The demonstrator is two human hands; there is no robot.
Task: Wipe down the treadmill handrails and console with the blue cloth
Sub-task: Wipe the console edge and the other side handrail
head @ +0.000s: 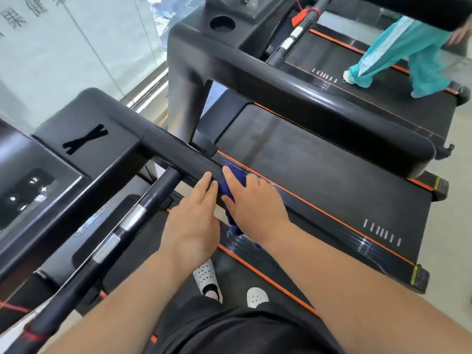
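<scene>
The right handrail [178, 152] is being wiped. The right hand [255, 203] grips the cloth [231, 186] against the rail's near end, finger and thumb around it, a tail hanging below. The left hand [191, 226] lies flat and open just beside it, fingertips on the rail. I reckon the next move is a firm stroke far along the rail, with the console [28, 190] at left yet to do.

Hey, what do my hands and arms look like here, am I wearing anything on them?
Both the left hand and the right hand are bare: no gloves, and no rings show. The left forearm and right forearm are uncovered too, with no sleeve, watch or wristband in view.
</scene>
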